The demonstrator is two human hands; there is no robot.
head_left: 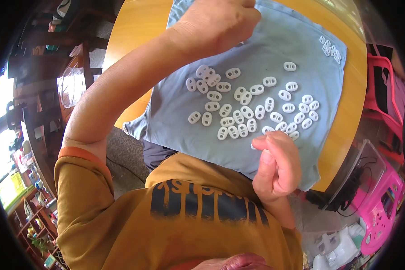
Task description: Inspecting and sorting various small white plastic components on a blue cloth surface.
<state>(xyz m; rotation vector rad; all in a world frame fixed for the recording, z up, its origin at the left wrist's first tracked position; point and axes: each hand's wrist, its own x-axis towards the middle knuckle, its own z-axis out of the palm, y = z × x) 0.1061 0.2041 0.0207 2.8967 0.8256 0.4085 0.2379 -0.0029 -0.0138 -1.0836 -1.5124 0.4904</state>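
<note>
On blue cloth (274, 54) over bench (135, 22): small white toggles (238, 108), light, rigid, pinchable by edges; right hand (276, 164) fisted, left hand (218, 22) pinching, contents unclear

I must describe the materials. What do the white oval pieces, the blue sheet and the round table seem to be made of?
Oval pieces: likely moulded plastic, smooth, opaque white, each alike with two holes.
Blue sheet: woven cloth, matte; it creases and its edge hangs limp over the table.
Table: looks like wood or wood laminate, honey-coloured with a soft sheen; which one cannot be told.
</note>
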